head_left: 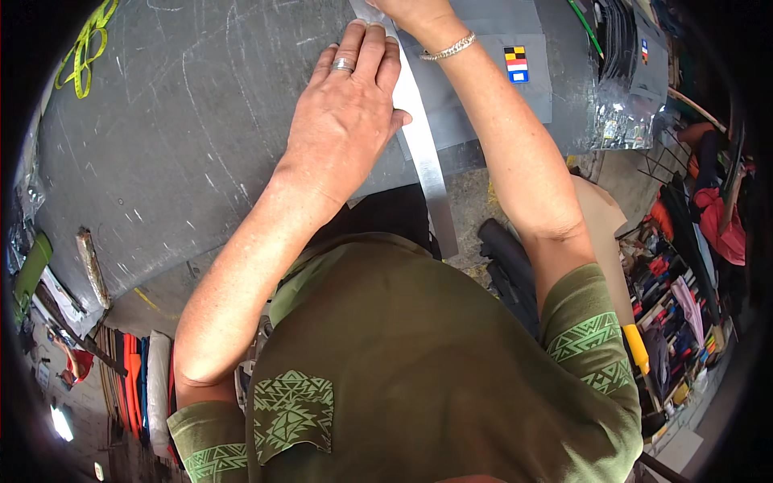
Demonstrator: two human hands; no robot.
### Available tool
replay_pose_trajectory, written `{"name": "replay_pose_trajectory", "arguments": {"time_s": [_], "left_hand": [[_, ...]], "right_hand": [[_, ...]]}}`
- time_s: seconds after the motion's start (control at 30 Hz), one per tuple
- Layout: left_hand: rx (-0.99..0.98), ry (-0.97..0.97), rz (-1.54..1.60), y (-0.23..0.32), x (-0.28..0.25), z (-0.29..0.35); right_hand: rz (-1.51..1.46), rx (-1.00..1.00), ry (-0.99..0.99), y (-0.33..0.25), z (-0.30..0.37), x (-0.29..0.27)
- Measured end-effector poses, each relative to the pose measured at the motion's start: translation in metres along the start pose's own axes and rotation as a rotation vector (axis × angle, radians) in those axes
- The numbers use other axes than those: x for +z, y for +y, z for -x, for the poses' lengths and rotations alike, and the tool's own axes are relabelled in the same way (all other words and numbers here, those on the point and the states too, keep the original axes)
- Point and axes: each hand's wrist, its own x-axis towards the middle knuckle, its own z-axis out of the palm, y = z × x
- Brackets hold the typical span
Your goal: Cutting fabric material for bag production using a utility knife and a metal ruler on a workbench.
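My left hand (342, 113) lies flat with its fingers stretched out, pressing along the left side of a long metal ruler (428, 165). A ring sits on one of its fingers. The ruler runs from the top of the view toward me, and its near end sticks out past the table edge. My right hand (412, 14) is at the far part of the ruler, cut off by the top edge, so its fingers do not show. Grey sheets (475, 97) lie right of the ruler, under my right forearm. The top one bears a small patch of coloured squares (516, 64).
A scratched dark table (177, 145) spreads in front of me. A yellow tape measure (80, 60) lies far left. At the right are a green pencil (586, 29) and stacked dark sheets (618, 56) with clear plastic (624, 125). Fabric rolls (135, 386) stand lower left.
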Motion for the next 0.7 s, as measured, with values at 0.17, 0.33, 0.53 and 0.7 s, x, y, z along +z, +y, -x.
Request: {"name": "replay_pose_trajectory", "arguments": {"time_s": [0.17, 0.33, 0.53, 0.7], "left_hand": [[0.006, -0.014, -0.01, 0.0, 0.0, -0.001], [0.003, -0.03, -0.046, 0.0, 0.0, 0.0], [0.011, 0.016, 0.01, 0.002, 0.001, 0.0], [0.01, 0.026, -0.037, -0.001, 0.0, 0.003]], "right_hand": [[-0.027, 0.06, 0.07, -0.005, -0.006, 0.002], [-0.434, 0.626, -0.113, -0.015, -0.014, -0.008], [-0.558, 0.742, -0.052, -0.018, -0.017, -0.008], [-0.646, 0.833, -0.037, -0.021, -0.016, -0.004]]}}
